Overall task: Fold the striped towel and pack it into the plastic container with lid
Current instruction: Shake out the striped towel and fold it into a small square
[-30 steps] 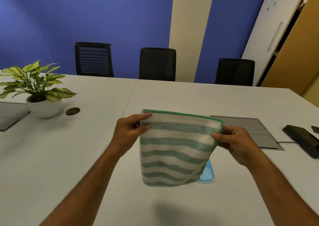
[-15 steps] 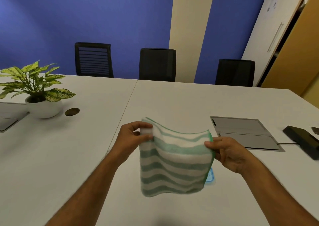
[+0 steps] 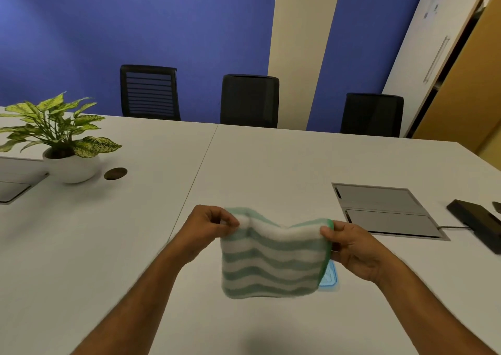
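The green-and-white striped towel [image 3: 273, 259] hangs folded in the air above the white table [image 3: 271, 165]. My left hand [image 3: 206, 227] pinches its top left corner and my right hand [image 3: 352, 249] pinches its top right corner. The top edge sags and curls between the two hands. Behind the towel's lower right edge, a corner of the clear plastic container with a blue lid [image 3: 329, 278] shows on the table; the towel hides most of it.
A potted plant [image 3: 59, 143] in a white pot stands at the left, with a round cable port [image 3: 115, 173] beside it. A grey floor-box panel [image 3: 385, 211] and a black device [image 3: 479, 224] lie at the right. Three black chairs [image 3: 249, 100] line the far edge.
My hands have lowered the towel and come closer together. Its top edge, taut a second ago, now sags and curls in the middle.
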Available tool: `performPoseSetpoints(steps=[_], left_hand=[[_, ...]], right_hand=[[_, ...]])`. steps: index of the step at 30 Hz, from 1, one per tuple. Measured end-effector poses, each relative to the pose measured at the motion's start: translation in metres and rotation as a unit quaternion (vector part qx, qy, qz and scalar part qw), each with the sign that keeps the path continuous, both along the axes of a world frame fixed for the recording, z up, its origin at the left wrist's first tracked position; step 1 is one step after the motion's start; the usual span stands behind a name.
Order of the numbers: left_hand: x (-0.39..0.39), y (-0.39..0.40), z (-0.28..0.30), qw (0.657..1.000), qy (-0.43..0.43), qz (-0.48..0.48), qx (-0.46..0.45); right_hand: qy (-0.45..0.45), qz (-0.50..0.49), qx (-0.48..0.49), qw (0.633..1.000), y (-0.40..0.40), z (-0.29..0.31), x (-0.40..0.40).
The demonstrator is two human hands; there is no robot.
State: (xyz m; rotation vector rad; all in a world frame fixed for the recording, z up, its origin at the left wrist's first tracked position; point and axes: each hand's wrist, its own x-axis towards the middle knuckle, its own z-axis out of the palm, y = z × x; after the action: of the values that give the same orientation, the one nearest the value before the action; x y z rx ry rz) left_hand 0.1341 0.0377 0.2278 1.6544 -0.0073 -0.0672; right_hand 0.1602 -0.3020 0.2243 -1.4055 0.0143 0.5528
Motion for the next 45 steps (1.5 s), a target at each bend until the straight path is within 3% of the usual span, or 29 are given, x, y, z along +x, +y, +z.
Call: performPoseSetpoints(steps=[3,6,11,15,20,24,34,39,42,45], left_hand=[[-0.002,0.003,0.0,0.999,0.036,-0.035,-0.002],[-0.005,0.004,-0.001,0.996,0.06,-0.065,0.007],[-0.007,-0.002,-0.004,0.988,0.019,0.059,0.143],[-0.006,0.002,-0.007,0.992,-0.018,0.083,0.09],[-0.005,0.005,-0.006,0.993,-0.037,0.112,0.027],[-0.006,0.01,-0.005,0.998,-0.021,0.057,0.014],[-0.004,0.009,-0.018,0.972,-0.057,0.057,0.223],[-0.006,0.006,-0.021,0.953,-0.062,0.024,0.296],[-0.006,0.005,-0.026,0.916,-0.098,-0.014,0.389],[-0.01,0.006,-0.03,0.876,-0.136,-0.065,0.458]], right_hand=[[0.013,-0.04,0.009,0.999,0.001,-0.004,0.001],[0.02,0.003,0.065,0.998,-0.005,-0.007,0.002],[0.004,-0.017,0.008,1.0,-0.003,-0.007,-0.004],[-0.023,-0.096,-0.035,0.994,0.001,-0.01,-0.007],[-0.093,-0.127,-0.112,0.981,0.005,-0.009,-0.01],[-0.117,-0.137,-0.154,0.972,0.003,-0.01,-0.01],[-0.126,-0.124,-0.168,0.97,0.0,-0.016,-0.013],[-0.208,-0.138,-0.319,0.914,0.003,-0.024,-0.018],[-0.237,-0.127,-0.37,0.889,0.001,-0.029,-0.021],[-0.214,-0.099,-0.393,0.889,-0.002,-0.032,-0.024]])
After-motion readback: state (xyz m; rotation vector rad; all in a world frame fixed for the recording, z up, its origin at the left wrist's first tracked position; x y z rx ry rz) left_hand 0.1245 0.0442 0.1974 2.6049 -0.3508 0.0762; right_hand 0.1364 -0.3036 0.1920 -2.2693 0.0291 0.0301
